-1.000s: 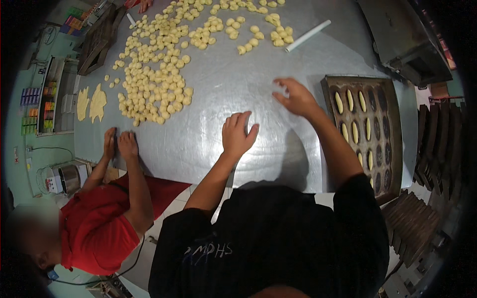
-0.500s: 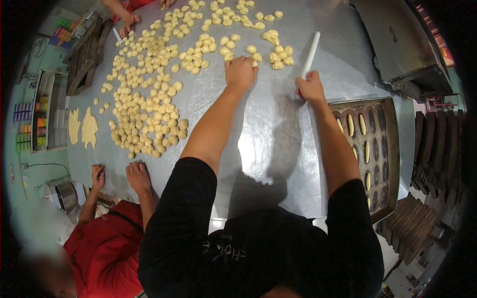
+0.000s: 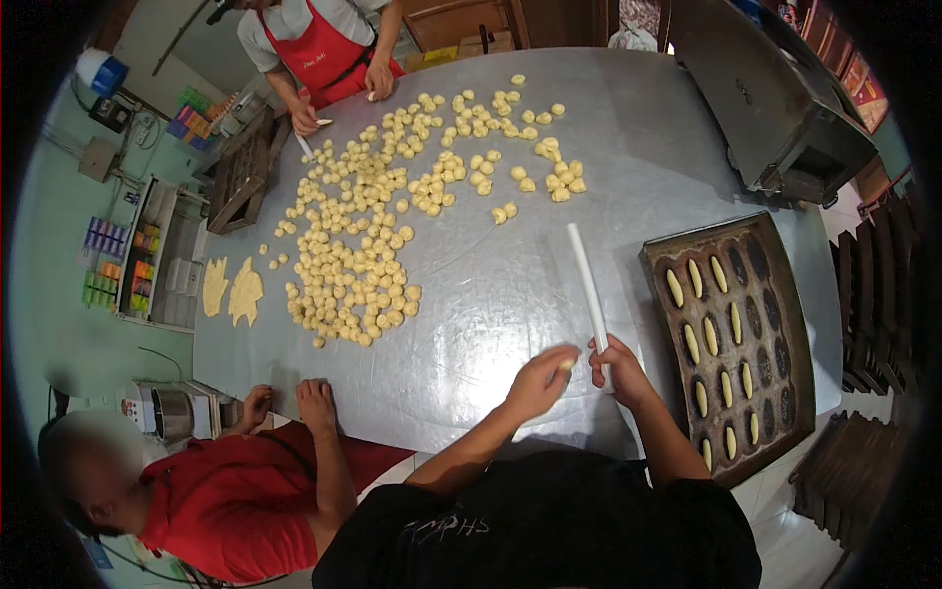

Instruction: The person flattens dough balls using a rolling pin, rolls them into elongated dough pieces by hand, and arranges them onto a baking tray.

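My right grip (image 3: pixel 620 373) is clenched round the near end of a white rod (image 3: pixel 587 294), which points off toward 11–12 o'clock over the surface (image 3: pixel 471 324); cannot tell whether the rod touches down; my left grip (image 3: pixel 542 381) is just beside it at 9 o'clock, curled on a small pale dough piece (image 3: pixel 566 364), mostly hidden; clock below is read from both grips, 12 straight ahead.

Tray (image 3: pixel 807 388) at 2–3 o'clock, near my right grip; dough sticks (image 3: pixel 736 322) lie in its dark oval hollows, filling mostly the side nearer me, right-hand hollows bare; loose dough pair (image 3: pixel 503 213) at 11; big spread of dough balls (image 3: pixel 353 255) at 10–11, many touching; two flat dough sheets (image 3: pixel 245 293) side by side between 9 and 10.

Farther out: co-worker in red (image 3: pixel 235 491) at 8, hands (image 3: pixel 316 404) at the surface edge; second co-worker in red apron (image 3: pixel 324 59) at 11, across the surface, pale pieces in hand, short white stick (image 3: pixel 305 147) close by; dark metal box (image 3: pixel 765 98) at 1.
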{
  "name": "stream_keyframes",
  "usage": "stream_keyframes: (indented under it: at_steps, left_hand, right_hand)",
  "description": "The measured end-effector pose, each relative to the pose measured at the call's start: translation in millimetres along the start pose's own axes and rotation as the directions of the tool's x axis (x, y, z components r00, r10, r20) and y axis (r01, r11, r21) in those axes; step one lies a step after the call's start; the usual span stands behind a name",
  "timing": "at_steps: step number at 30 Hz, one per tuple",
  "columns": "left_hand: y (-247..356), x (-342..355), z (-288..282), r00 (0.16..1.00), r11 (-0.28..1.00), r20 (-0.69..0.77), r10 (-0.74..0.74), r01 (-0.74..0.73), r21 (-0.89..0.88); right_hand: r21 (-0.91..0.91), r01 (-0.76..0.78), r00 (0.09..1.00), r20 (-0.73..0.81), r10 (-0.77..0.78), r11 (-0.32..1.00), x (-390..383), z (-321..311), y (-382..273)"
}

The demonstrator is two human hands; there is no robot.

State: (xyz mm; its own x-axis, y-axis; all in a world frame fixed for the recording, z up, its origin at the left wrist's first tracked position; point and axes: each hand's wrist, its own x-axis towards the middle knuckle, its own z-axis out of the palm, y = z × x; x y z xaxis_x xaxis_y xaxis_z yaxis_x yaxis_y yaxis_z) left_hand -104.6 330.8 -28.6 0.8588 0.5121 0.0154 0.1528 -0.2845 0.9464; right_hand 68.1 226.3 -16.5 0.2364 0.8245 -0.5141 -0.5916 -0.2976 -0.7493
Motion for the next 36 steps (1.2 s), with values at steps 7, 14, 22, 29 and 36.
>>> stream_keyframes:
  at_steps: [7, 14, 22, 29, 36]
  left_hand:
    - [9, -19, 19, 0.993, 0.784, 0.086, 0.085, -0.12, 0.608]
    - [37, 49, 35, 0.983, 0.633, -0.144, 0.116, 0.039, 0.773]
    - [29, 58, 44, 0.918, 0.585, -0.083, -0.387, 0.314, 0.748]
    - [10, 46, 72, 0.993, 0.624, -0.12, -0.014, 0.103, 0.774]
    - [22, -20, -4, 0.755, 0.871, -0.445, 0.481, -0.354, 0.341]
  right_hand:
    - [-0.095, 0.082, 0.997, 0.016, -0.081, 0.992, -50, -4, 1]
    - [-0.18, 0.139, 0.99, 0.019, -0.138, 0.974, -119, -18, 3]
    - [-0.166, 0.136, 0.99, 0.047, -0.129, 0.977, -198, -50, 50]
    - [-0.387, 0.3, 0.942, -0.024, -0.335, 0.872, -186, -61, 71]
    - [-0.955, 0.217, 0.784, 0.048, -0.618, 0.202, -137, -29, 45]
